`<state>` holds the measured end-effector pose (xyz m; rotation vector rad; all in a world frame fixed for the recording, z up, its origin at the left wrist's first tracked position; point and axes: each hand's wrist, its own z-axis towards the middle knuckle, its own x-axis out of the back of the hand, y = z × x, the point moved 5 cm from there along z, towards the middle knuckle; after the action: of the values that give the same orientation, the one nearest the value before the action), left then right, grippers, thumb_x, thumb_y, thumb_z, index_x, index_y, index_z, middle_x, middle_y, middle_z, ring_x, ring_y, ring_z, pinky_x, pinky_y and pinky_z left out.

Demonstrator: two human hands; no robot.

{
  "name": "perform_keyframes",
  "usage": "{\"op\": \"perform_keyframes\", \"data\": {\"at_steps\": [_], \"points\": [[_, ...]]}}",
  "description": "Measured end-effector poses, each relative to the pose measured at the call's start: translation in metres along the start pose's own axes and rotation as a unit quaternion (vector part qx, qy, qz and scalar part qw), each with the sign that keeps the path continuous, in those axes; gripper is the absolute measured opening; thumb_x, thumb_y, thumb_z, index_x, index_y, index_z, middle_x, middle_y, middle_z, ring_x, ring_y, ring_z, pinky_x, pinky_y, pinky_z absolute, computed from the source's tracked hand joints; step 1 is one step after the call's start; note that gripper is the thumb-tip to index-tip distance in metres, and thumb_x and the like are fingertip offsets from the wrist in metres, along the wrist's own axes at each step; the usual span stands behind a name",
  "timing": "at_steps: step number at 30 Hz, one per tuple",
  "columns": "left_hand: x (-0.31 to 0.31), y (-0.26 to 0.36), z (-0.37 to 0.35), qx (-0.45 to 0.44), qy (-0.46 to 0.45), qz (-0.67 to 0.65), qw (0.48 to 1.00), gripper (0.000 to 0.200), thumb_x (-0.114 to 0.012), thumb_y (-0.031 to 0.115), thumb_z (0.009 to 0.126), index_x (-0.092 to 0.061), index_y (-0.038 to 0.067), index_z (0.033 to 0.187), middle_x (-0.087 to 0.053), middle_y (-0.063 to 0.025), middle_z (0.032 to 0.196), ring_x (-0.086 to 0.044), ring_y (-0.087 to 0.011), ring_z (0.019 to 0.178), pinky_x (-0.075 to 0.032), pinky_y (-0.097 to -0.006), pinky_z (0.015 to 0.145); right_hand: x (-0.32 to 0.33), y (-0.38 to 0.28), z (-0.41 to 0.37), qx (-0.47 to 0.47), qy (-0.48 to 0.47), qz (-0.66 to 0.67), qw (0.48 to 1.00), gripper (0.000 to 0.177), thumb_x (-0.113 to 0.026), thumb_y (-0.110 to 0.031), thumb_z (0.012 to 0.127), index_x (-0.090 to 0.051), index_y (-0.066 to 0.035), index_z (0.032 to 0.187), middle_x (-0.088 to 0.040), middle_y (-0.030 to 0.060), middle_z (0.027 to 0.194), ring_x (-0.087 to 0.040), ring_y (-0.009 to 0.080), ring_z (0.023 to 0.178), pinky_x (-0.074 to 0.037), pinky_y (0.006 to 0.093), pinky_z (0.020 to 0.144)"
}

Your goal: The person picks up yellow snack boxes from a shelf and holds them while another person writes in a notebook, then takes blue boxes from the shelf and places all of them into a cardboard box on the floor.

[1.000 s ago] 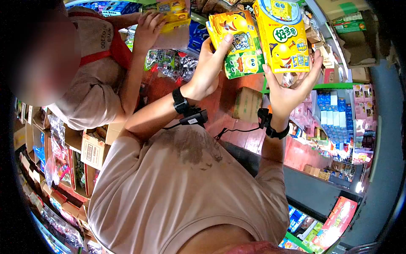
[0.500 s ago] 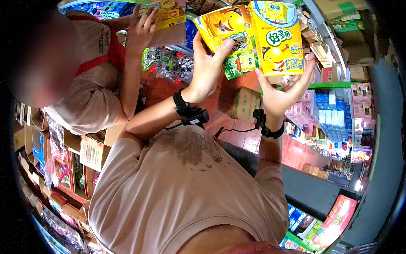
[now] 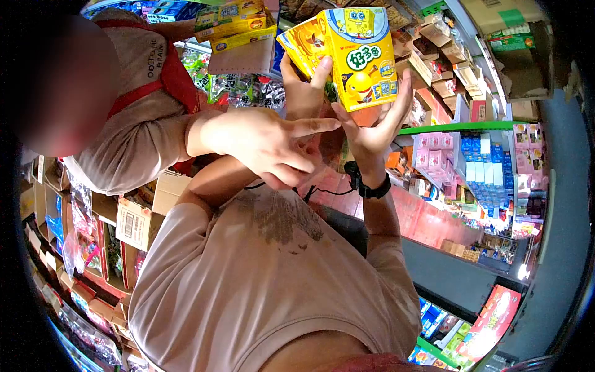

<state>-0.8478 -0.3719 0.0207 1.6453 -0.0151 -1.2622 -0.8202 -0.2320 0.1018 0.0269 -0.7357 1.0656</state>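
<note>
In the head view my left hand point(image 3: 302, 90) is closed round an orange-yellow snack box point(image 3: 308, 38), with its thumb against the front. My right hand point(image 3: 374, 127) supports a yellow snack box point(image 3: 359, 65) with a cartoon sponge and a fish on it, fingers along its right side and bottom. This box overlaps the other one and hides part of it. A co-worker's hand point(image 3: 266, 139) reaches across my left forearm, index finger extended towards my right hand just below the boxes. It covers my left wrist.
The co-worker point(image 3: 133, 124) stands close on the left in a red apron. More yellow boxes point(image 3: 238, 28) sit at the upper left above bagged sweets point(image 3: 248, 90). Shelves with blue boxes point(image 3: 489, 161) line the right, and open cartons point(image 3: 137, 223) stand at the lower left.
Both snack boxes have shifted left, and the right one now overlaps the other. The co-worker's hand has come from the yellow boxes to point in front of my hands.
</note>
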Motion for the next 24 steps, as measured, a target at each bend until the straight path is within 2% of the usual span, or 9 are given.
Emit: {"op": "perform_keyframes", "data": {"at_steps": [2, 4, 7, 8, 11, 13, 16, 17, 24], "points": [[0.0, 0.003, 0.0, 0.01, 0.002, -0.014, 1.0, 0.065, -0.072, 0.027, 0.1, -0.04, -0.008, 0.144, -0.064, -0.0158, 0.129, -0.062, -0.021, 0.112, -0.051, -0.0339, 0.098, -0.003, -0.004, 0.001, 0.0, -0.009, 0.015, 1.0, 0.127, -0.098, -0.03, 0.069, -0.017, 0.0, 0.162, -0.026, 0.0212, 0.164, -0.034, 0.0358, 0.148, -0.033, 0.048, 0.12], [0.002, 0.004, 0.002, 0.006, -0.02, 0.011, 1.0, 0.066, -0.071, 0.03, 0.1, -0.039, -0.007, 0.145, -0.064, -0.0163, 0.129, -0.062, -0.0211, 0.112, -0.05, -0.0341, 0.099, -0.009, -0.003, 0.002, -0.081, -0.001, 0.298, 0.951, 0.128, -0.096, -0.026, 0.073, -0.01, -0.002, 0.164, -0.021, 0.0216, 0.166, -0.033, 0.0353, 0.148, -0.031, 0.0478, 0.121], [0.007, -0.007, 0.004, 0.008, -0.011, 0.028, 1.0, 0.064, -0.069, 0.032, 0.101, -0.041, -0.005, 0.145, -0.064, -0.0153, 0.129, -0.063, -0.0212, 0.113, -0.05, -0.0342, 0.1, -0.01, 0.007, -0.005, -0.132, 0.024, 0.318, 0.939, 0.123, -0.09, -0.016, 0.08, -0.003, -0.003, 0.165, -0.024, 0.021, 0.166, -0.036, 0.0329, 0.148, -0.03, 0.045, 0.122], [0.009, -0.011, 0.004, 0.009, -0.005, 0.029, 1.0, 0.064, -0.069, 0.032, 0.101, -0.042, -0.005, 0.145, -0.065, -0.015, 0.129, -0.063, -0.0212, 0.114, -0.05, -0.0343, 0.1, -0.01, 0.012, -0.005, -0.211, -0.024, 0.339, 0.917, 0.111, -0.083, -0.014, 0.087, -0.005, -0.001, 0.164, -0.04, 0.0197, 0.156, -0.044, 0.0306, 0.141, -0.039, 0.0446, 0.116], [0.013, -0.024, 0.006, 0.005, 0.003, 0.032, 0.999, 0.062, -0.068, 0.034, 0.101, -0.044, -0.003, 0.145, -0.065, -0.014, 0.129, -0.063, -0.0214, 0.114, -0.049, -0.0344, 0.101, -0.013, 0.054, -0.035, -0.354, 0.007, 0.35, 0.867, 0.062, -0.069, -0.007, 0.097, -0.041, 0.002, 0.152, -0.053, 0.0179, 0.144, -0.059, 0.0257, 0.125, -0.047, 0.0347, 0.107], [0.009, -0.022, 0.005, 0.003, 0.005, 0.028, 1.0, 0.061, -0.067, 0.034, 0.101, -0.044, -0.002, 0.145, -0.065, -0.0137, 0.129, -0.064, -0.0214, 0.115, -0.049, -0.0344, 0.101, -0.012, 0.065, -0.041, -0.281, 0.013, 0.278, 0.919, 0.043, -0.062, -0.006, 0.101, -0.051, 0.002, 0.142, -0.061, 0.0131, 0.132, -0.062, 0.0196, 0.118, -0.048, 0.0317, 0.102], [0.008, -0.03, 0.007, 0.092, -0.018, -0.064, 0.994, 0.074, -0.07, 0.029, 0.101, -0.025, 0.005, 0.155, -0.057, -0.0107, 0.136, -0.058, -0.0251, 0.118, -0.049, -0.0377, 0.1, -0.006, 0.031, -0.015, -0.342, 0.033, 0.378, 0.86, 0.044, -0.062, -0.006, 0.1, -0.05, 0.001, 0.142, -0.063, 0.0103, 0.128, -0.062, 0.0185, 0.115, -0.048, 0.0323, 0.102], [0.008, -0.016, 0.009, -0.049, -0.058, 0.043, 0.996, 0.065, -0.068, 0.023, 0.102, -0.032, 0.002, 0.151, -0.057, -0.013, 0.136, -0.058, -0.0233, 0.118, -0.049, -0.0357, 0.1, -0.005, 0.033, -0.016, -0.344, 0.03, 0.377, 0.859, 0.044, -0.062, -0.006, 0.1, -0.05, 0.001, 0.142, -0.063, 0.0103, 0.128, -0.062, 0.0185, 0.115, -0.048, 0.0323, 0.102], [0.009, -0.023, 0.011, 0.067, -0.037, -0.133, 0.988, 0.059, -0.07, 0.016, 0.099, -0.036, -0.003, 0.143, -0.06, -0.0121, 0.128, -0.06, -0.0191, 0.114, -0.05, -0.0334, 0.1, 0.019, 0.056, -0.014, -0.293, 0.136, 0.471, 0.821, 0.041, -0.055, -0.005, 0.103, -0.048, 0.001, 0.143, -0.06, 0.0161, 0.139, -0.056, 0.0285, 0.134, -0.043, 0.046, 0.117]]}}
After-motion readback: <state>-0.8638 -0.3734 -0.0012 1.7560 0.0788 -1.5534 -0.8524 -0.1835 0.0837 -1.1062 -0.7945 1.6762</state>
